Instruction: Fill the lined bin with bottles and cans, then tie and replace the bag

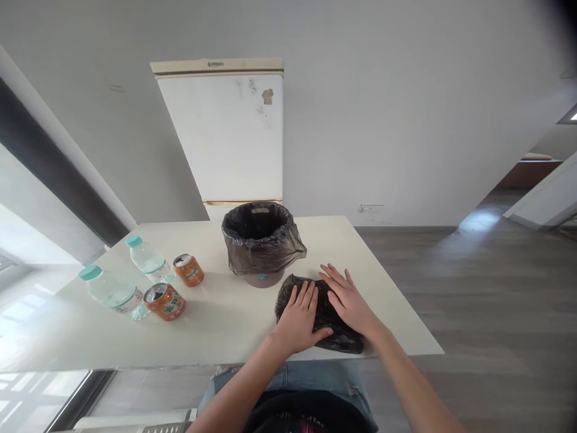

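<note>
A crumpled black plastic bag [325,313] lies flat on the white table [216,331] near its front right edge. My left hand [300,319] rests palm-down on the bag's left part with fingers stretched out. My right hand [347,297] lies flat on the bag's right part, fingers spread and pointing away from me. Neither hand grips anything. Just behind the bag stands a small round bin [262,245] lined with a black bag that hangs over its rim.
On the table's left side lie two clear water bottles with teal caps [146,258] [110,291] and two orange drink cans [189,269] [165,301], all on their sides. A white fridge [229,138] stands behind the table. Wooden floor stretches to the right.
</note>
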{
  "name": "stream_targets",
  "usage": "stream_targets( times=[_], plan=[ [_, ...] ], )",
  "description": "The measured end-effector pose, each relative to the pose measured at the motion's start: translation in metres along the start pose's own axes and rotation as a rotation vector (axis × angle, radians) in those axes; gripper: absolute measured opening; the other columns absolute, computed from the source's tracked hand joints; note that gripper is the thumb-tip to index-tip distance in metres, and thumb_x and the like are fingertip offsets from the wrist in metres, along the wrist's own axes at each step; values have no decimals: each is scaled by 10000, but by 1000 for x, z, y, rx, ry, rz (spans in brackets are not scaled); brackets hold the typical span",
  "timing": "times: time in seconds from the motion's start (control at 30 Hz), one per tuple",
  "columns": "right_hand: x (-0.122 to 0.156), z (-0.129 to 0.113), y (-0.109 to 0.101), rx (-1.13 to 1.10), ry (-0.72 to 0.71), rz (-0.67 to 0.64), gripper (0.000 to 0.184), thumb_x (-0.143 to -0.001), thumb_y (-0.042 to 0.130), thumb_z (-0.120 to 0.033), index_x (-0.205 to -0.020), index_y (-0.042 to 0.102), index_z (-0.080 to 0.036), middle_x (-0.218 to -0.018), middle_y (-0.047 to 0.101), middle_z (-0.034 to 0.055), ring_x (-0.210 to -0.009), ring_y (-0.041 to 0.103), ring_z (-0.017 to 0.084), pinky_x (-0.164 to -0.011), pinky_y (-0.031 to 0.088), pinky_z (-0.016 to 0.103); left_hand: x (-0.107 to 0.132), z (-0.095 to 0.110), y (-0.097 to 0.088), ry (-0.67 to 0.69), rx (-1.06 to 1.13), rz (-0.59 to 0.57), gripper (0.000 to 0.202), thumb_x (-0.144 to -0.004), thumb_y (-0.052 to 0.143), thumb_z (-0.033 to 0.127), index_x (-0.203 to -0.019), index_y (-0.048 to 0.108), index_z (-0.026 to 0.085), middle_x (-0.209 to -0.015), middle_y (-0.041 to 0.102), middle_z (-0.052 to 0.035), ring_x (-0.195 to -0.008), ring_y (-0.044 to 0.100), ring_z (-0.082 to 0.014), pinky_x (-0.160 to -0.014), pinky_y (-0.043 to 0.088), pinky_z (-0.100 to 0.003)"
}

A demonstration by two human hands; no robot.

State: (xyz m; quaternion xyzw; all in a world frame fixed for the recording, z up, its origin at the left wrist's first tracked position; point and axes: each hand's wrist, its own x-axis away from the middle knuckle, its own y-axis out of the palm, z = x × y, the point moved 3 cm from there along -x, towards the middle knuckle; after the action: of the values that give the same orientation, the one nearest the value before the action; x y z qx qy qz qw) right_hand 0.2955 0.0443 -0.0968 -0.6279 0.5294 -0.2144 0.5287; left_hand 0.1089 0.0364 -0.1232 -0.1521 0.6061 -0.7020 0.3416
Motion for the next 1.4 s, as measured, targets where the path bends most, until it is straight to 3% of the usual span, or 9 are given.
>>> stream_targets(
  times=[0.17, 0.37, 1.03, 1.2, 1.3, 1.33, 1.4],
  plan=[
    [20, -20, 18, 236, 15, -63, 673, -1095, 311, -475, -1705, 122, -262, -1751, 164, 55, -1615, 178, 331, -1282, 203, 652, 0, -8, 5, -57, 15, -59, 913, -1029, 299, 684, -1665, 205, 35, -1731, 181, -198, -1622, 111, -375, -1306, 118, -580],
    [33, -10, 44, 245, 44, -119, 670, -1107, 255, -515, -1698, 47, -277, -1744, 178, 41, -1604, 231, 306, -1265, 282, 620, 1, -7, 6, -65, -6, -57, 873, -1036, 305, 649, -1670, 214, 57, -1734, 183, -186, -1625, 109, -362, -1311, 112, -563],
    [34, -9, 45, 266, 33, -107, 628, -1118, 217, -461, -1692, 27, -291, -1740, 201, 26, -1606, 232, 266, -1286, 237, 581, 2, -6, 10, -57, -38, -37, 873, -1037, 292, 644, -1668, 214, 47, -1735, 187, -184, -1624, 117, -366, -1305, 128, -571],
    [32, -10, 43, 238, 38, -115, 634, -1113, 235, -470, -1699, 69, -293, -1744, 208, 34, -1604, 239, 276, -1279, 249, 590, 3, -5, 3, -51, -48, -4, 853, -1032, 352, 611, -1682, 179, 86, -1732, 228, -171, -1621, 135, -364, -1304, 132, -579],
    [31, -16, 35, 176, 39, -104, 636, -1106, 267, -492, -1699, 138, -300, -1740, 246, 42, -1600, 250, 286, -1263, 278, 605, 5, 4, -13, -18, -25, 70, 773, -1028, 424, 552, -1661, 271, 134, -1704, 322, -150, -1617, 134, -374, -1298, 66, -646],
    [31, -18, 31, 148, 38, -83, 627, -1105, 282, -491, -1693, 187, -298, -1734, 270, 49, -1597, 260, 292, -1260, 286, 606, 7, 7, -19, -11, -4, 109, 700, -1032, 444, 511, -1629, 349, 157, -1668, 392, -142, -1604, 192, -365, -1299, 70, -646],
    [35, -18, 19, 88, 58, 6, 574, -1099, 331, -476, -1638, 363, -279, -1684, 387, 80, -1553, 353, 312, -1238, 341, 585, 16, 8, -31, -47, 50, 193, 503, -1049, 449, 405, -1501, 523, 197, -1533, 546, -129, -1506, 394, -324, -1291, 198, -597]
  ],
)
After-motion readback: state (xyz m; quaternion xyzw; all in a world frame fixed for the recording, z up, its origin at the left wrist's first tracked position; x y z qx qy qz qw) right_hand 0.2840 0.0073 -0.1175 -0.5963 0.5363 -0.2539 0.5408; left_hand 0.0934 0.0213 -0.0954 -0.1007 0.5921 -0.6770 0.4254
